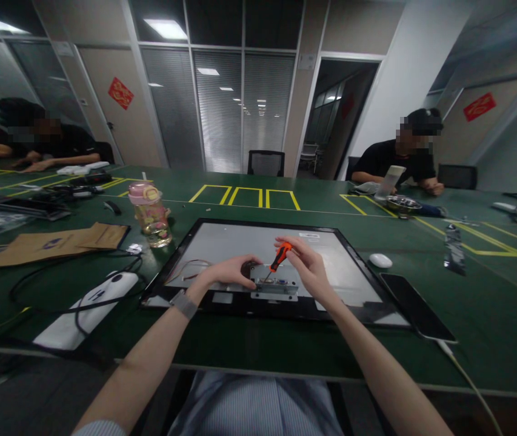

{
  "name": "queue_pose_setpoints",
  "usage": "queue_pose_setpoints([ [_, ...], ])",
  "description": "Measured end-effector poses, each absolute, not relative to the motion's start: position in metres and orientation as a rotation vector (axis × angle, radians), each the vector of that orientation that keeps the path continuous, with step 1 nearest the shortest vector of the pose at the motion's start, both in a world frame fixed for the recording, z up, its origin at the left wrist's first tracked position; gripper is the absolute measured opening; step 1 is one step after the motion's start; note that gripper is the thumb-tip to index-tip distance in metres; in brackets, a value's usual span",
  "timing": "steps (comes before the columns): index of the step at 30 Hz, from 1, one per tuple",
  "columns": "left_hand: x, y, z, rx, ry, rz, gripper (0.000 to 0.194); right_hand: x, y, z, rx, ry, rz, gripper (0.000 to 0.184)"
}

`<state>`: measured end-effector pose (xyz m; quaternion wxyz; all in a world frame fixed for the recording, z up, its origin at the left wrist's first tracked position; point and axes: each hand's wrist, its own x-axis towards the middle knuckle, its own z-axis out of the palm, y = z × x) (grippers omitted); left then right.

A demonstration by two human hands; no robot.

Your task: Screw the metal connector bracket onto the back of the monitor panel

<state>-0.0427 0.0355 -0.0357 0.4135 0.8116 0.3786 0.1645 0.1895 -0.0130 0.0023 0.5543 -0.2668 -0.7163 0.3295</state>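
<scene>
A flat display panel (344, 266) with a black frame lies on the green table in front of me. Near its front edge sits a metal bracket (275, 290) with connectors on it. My right hand (308, 263) grips an orange and black screwdriver (280, 257), tilted, its thin shaft pointing down at the bracket. The left end of the bracket is beside my left hand (234, 270), whose thumb and fingers curve around a small dark part (250, 266); how firmly they hold it I cannot tell. Thin wires (190, 266) lie on the panel left of that hand.
To the left stand a pink-lidded bottle (150, 212), a brown paper bag (58, 243) and a white power strip (88, 309) with black cables. A phone (417, 306) on a cable and a white earbud case (380, 260) lie right. Other people sit across the table.
</scene>
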Motion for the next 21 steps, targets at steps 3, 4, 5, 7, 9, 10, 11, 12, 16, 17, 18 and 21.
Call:
queue_pose_setpoints([
  [3, -0.0435, 0.0372, -0.0380, 2.045, 0.946, 0.418, 0.067, 0.1903, -0.0133, 0.0025, -0.579, -1.696, 0.943, 0.032],
  [4, -0.0437, 0.0375, -0.0383, 2.044, 0.945, 0.416, 0.066, 0.1903, -0.0125, 0.0014, -0.584, -1.681, 0.935, 0.032],
  [5, -0.0438, 0.0376, -0.0383, 2.043, 0.944, 0.416, 0.066, 0.1900, -0.0114, 0.0000, -0.597, -1.663, 0.897, 0.030],
  [7, -0.0438, 0.0373, -0.0374, 2.041, 0.934, 0.413, 0.066, 0.1890, -0.0099, -0.0024, -0.639, -1.639, 0.767, 0.025],
  [9, -0.0434, 0.0366, -0.0365, 2.043, 0.928, 0.413, 0.066, 0.1878, -0.0108, -0.0025, -0.659, -1.645, 0.659, 0.021],
  [10, -0.0431, 0.0363, -0.0362, 2.044, 0.928, 0.419, 0.065, 0.1874, -0.0122, -0.0015, -0.657, -1.660, 0.640, 0.021],
  [11, -0.0429, 0.0361, -0.0363, 2.043, 0.925, 0.427, 0.065, 0.1873, -0.0140, 0.0000, -0.640, -1.684, 0.653, 0.022],
  [12, -0.0428, 0.0361, -0.0367, 2.041, 0.920, 0.436, 0.065, 0.1874, -0.0158, 0.0017, -0.607, -1.708, 0.708, 0.025],
  [16, -0.0433, 0.0376, -0.0408, 2.030, 0.906, 0.460, 0.065, 0.1896, -0.0177, 0.0046, -0.541, -1.735, 0.963, 0.034],
  [17, -0.0436, 0.0382, -0.0421, 2.025, 0.905, 0.460, 0.065, 0.1903, -0.0165, 0.0040, -0.546, -1.725, 0.976, 0.034],
  [18, -0.0439, 0.0389, -0.0433, 2.021, 0.905, 0.459, 0.065, 0.1908, -0.0149, 0.0030, -0.561, -1.712, 0.958, 0.032],
  [21, -0.0444, 0.0407, -0.0457, 2.022, 0.902, 0.451, 0.067, 0.1912, -0.0111, 0.0007, -0.612, -1.668, 0.813, 0.023],
])
